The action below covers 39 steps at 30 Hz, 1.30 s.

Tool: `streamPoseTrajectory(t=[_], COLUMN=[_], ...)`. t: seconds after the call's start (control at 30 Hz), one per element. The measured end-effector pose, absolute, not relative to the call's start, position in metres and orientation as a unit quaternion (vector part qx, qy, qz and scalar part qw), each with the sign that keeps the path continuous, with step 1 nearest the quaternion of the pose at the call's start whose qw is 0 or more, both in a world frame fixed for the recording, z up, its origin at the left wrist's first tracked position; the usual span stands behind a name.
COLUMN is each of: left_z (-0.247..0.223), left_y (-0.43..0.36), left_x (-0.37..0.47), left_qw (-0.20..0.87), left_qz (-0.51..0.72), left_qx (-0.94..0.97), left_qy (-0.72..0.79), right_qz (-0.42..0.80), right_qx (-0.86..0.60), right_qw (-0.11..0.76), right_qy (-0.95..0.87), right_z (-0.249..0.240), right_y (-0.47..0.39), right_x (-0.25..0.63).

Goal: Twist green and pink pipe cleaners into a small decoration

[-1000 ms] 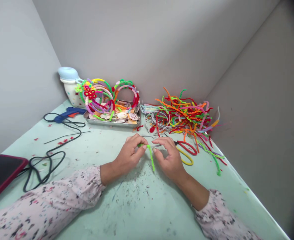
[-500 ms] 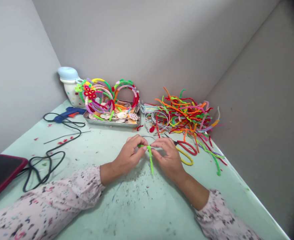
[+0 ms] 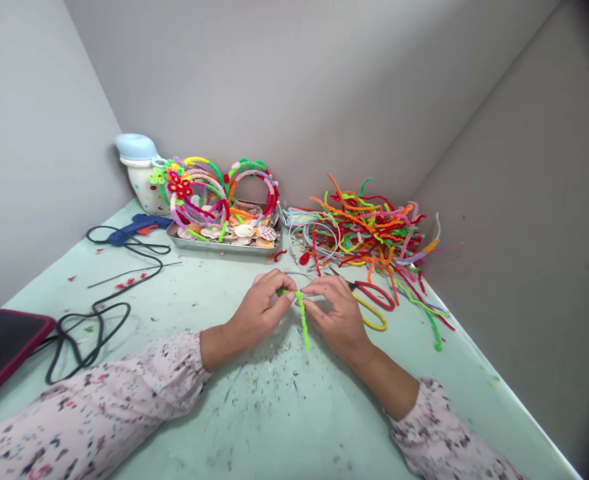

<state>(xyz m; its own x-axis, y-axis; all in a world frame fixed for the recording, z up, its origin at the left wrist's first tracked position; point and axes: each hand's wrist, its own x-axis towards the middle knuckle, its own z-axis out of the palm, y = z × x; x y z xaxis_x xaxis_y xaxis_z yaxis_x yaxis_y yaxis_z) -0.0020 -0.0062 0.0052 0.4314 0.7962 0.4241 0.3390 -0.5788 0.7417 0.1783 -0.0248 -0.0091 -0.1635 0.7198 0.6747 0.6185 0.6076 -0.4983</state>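
A bright green pipe cleaner (image 3: 303, 323) hangs down between my two hands, its upper end bent over at the fingertips. My left hand (image 3: 263, 307) is closed in a pinch on it, and a bit of green shows inside the curl of the fingers. From the other side, my right hand (image 3: 338, 315) pinches at the pipe cleaner's upper end, thumb and forefinger nearly meeting the left fingertips. Just behind the hands a thin grey hoop (image 3: 299, 273) curves, partly hidden by them. Scissors with red and yellow handles (image 3: 373, 315) lie beside my right hand.
Behind, a metal tray (image 3: 224, 248) holds shells and colourful fuzzy headbands (image 3: 199, 193). A heap of pipe cleaners (image 3: 374, 230) and wire hoops (image 3: 315, 241) lie right of it. Leftward are a blue glue gun (image 3: 134, 229), black cord (image 3: 97, 307), phone (image 3: 11, 347) and lidded cup (image 3: 141, 173).
The loose lower end of the green pipe cleaner has swung slightly to the right. Both hands stay almost where they were, still pinching.
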Motion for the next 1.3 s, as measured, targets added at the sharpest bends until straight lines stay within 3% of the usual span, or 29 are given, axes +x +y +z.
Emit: streamPoseTrajectory(t=[1.3], left_z=[0.0062], left_y=[-0.0059], left_x=[-0.0008], left_qw=[0.262], left_qz=[0.388], left_qx=[0.808], left_qy=[0.357], right_qz=[0.085], right_qx=[-0.45], right_qw=[0.481], right_qy=[-0.748], right_z=[-0.0071], right_y=[-0.0271], right_x=[0.1745])
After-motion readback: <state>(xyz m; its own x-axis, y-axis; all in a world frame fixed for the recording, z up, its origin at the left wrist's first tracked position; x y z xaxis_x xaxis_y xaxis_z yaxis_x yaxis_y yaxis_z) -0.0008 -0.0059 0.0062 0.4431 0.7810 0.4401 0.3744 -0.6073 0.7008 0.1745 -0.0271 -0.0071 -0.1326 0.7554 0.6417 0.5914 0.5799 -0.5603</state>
